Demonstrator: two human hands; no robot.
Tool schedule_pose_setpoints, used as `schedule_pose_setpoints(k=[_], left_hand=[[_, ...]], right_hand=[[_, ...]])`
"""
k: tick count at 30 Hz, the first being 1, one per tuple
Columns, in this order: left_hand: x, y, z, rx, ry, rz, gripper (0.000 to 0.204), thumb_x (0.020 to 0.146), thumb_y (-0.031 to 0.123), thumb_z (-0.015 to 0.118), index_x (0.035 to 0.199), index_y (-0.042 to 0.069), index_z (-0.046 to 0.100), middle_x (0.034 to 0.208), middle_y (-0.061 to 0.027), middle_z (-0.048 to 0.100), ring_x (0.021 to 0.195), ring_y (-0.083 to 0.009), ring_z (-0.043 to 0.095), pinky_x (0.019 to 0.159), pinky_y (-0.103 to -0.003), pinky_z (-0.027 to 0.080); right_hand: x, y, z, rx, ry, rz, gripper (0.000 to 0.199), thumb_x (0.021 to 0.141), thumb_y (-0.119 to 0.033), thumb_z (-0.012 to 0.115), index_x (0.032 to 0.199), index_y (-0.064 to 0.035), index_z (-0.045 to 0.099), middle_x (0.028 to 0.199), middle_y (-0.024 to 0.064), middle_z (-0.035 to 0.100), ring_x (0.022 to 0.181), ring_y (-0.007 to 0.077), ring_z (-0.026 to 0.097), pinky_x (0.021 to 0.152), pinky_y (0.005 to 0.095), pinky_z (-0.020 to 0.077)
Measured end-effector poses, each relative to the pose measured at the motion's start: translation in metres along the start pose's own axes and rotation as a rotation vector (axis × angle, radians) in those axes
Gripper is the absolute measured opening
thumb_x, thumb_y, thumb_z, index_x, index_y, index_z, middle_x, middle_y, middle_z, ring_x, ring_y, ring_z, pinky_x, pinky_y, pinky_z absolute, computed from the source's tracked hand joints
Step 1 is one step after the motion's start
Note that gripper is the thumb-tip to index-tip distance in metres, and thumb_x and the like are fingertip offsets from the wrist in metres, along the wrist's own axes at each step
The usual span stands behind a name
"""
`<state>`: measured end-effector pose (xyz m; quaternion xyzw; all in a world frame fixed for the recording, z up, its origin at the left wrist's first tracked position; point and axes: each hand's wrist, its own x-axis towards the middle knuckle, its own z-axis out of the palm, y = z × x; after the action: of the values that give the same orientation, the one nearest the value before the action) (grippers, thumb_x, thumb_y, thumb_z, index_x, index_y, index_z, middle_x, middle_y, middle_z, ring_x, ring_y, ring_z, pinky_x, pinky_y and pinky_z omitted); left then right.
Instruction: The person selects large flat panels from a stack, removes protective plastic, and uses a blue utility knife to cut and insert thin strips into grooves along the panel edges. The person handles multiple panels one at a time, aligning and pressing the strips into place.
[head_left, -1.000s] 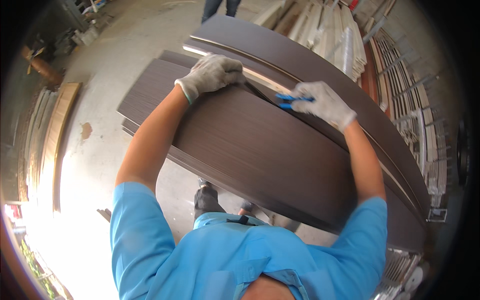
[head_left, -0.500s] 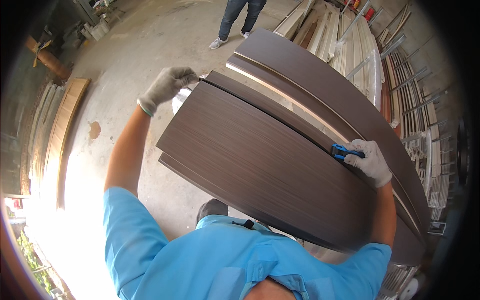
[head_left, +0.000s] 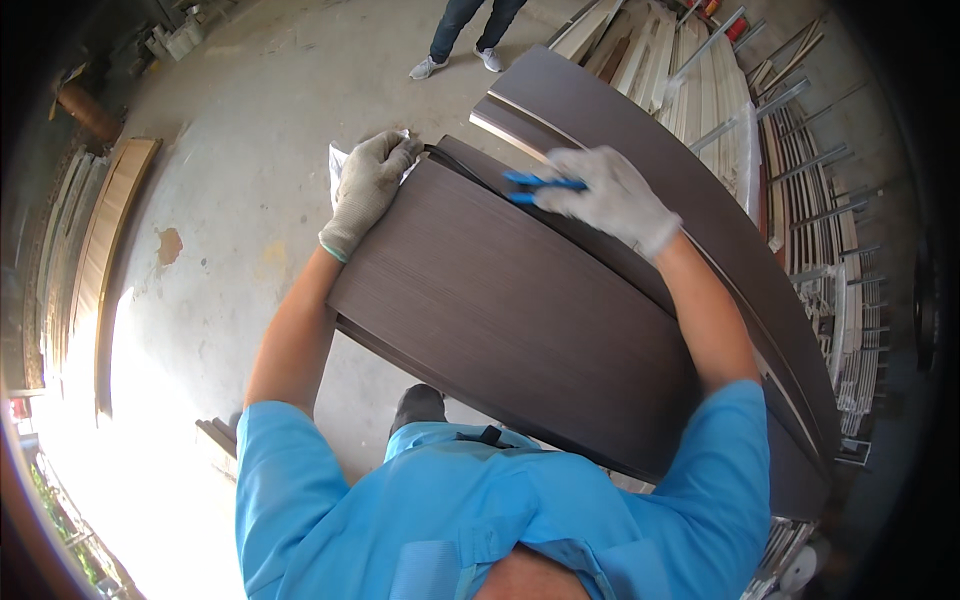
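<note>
The work on the near brown board (head_left: pixel 510 300) looked partway through. That board lay in front of the person, crosswise, and a black strip (head_left: pixel 462 166) ran along its far edge close to the far left corner. The left hand (head_left: pixel 372 185) was curled at that corner, seemingly pinching the strip's end, so this end appeared unfinished; whether the rest was fixed down could not be told. The right hand (head_left: pixel 615 200), blurred, was closed around a blue tool (head_left: pixel 545 183) above the far edge, to the right of the left hand. The far boards (head_left: pixel 640 130), at the far right, had no hand on them, and whether they were done did not show. No brand, label or writing could be read on the boards, the tool or the blue shirt (head_left: pixel 450 500).
</note>
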<state>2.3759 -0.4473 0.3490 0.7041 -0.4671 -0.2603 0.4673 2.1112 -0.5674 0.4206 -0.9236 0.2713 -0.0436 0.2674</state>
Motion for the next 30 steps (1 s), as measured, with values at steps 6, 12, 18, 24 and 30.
schedule_pose_setpoints(k=[6,12,18,24,30], left_hand=[[-0.001,0.002,-0.004,0.006,0.039,-0.036,0.030,0.098,0.025,0.062,0.098,-0.004,0.070,0.083,-0.0065,0.067,0.076,-0.0136,0.060,0.073,-0.031,0.048],[-0.003,-0.011,0.002,-0.167,0.057,-0.068,0.028,0.096,0.025,0.066,0.099,-0.002,0.070,0.078,-0.0061,0.064,0.072,-0.0123,0.057,0.068,-0.030,0.048],[0.002,-0.020,0.007,-0.131,0.079,-0.086,0.029,0.096,0.025,0.065,0.104,-0.002,0.068,0.082,-0.0108,0.068,0.076,-0.0160,0.061,0.072,-0.032,0.050],[0.001,-0.024,0.006,-0.137,0.094,-0.035,0.029,0.097,0.026,0.065,0.104,-0.002,0.068,0.089,-0.0154,0.071,0.082,-0.0215,0.067,0.077,-0.034,0.052],[0.000,-0.018,0.003,-0.107,0.051,-0.108,0.028,0.099,0.027,0.063,0.100,0.000,0.069,0.082,-0.0056,0.066,0.078,-0.0124,0.058,0.073,-0.030,0.047]], right_hand=[[0.019,-0.011,0.004,-0.041,0.032,-0.009,0.025,0.087,-0.037,0.073,0.095,-0.0135,0.074,0.065,0.0055,0.061,0.066,0.0214,0.059,0.072,0.0363,0.0461],[-0.053,0.012,-0.011,-0.012,0.058,0.091,0.026,0.085,-0.034,0.075,0.083,-0.0086,0.070,0.064,0.0064,0.059,0.062,0.0187,0.055,0.064,0.0349,0.0423],[0.027,-0.011,0.004,-0.122,-0.036,0.027,0.036,0.085,-0.036,0.074,0.102,-0.0042,0.073,0.076,0.0116,0.069,0.071,0.0244,0.065,0.072,0.0373,0.0486],[0.065,-0.031,0.013,-0.015,0.041,-0.033,0.035,0.085,-0.035,0.075,0.102,-0.0048,0.072,0.083,0.0127,0.072,0.083,0.0265,0.069,0.082,0.0399,0.0506],[0.069,-0.034,0.010,-0.081,-0.025,-0.012,0.024,0.085,-0.036,0.075,0.090,-0.0117,0.073,0.072,0.0094,0.069,0.075,0.0195,0.068,0.074,0.0358,0.0506]])
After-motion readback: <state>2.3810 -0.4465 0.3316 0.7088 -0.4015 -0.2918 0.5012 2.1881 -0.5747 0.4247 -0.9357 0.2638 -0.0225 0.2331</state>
